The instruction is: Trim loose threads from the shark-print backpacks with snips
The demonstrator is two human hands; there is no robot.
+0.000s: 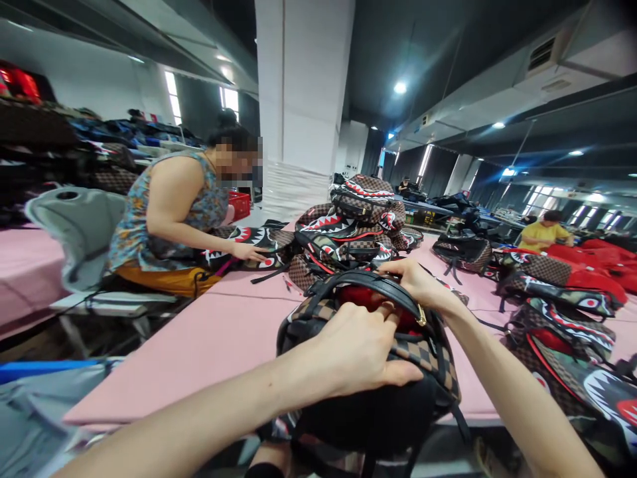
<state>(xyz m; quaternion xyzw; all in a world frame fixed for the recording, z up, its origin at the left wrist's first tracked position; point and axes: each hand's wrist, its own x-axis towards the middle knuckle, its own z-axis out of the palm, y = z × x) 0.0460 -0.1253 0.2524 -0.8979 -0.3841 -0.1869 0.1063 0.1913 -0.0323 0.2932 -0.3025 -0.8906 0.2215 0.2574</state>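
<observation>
In front of me a black and brown checkered backpack (368,415) stands at the table's near edge, its top unzipped and a red lining (355,297) showing inside. Over the near edge of the opening bends my left hand (358,338), fingers reaching in and thumb outside on the back panel, closed on the bag. My right hand (413,279) grips the far rim beside the black zip edge, its fingers partly hidden behind it. A gold zip pull (422,315) hangs just below the right hand. What the left fingertips touch inside is hidden.
A pink-covered table (174,358) spreads ahead. Beyond the bag rises a pile of shark-mouth backpacks (343,232); more backpacks (562,332) lie on the right. At the left a co-worker (174,199) sits handling a bag, beside a grey chair (79,232). A white pillar (303,99) stands behind.
</observation>
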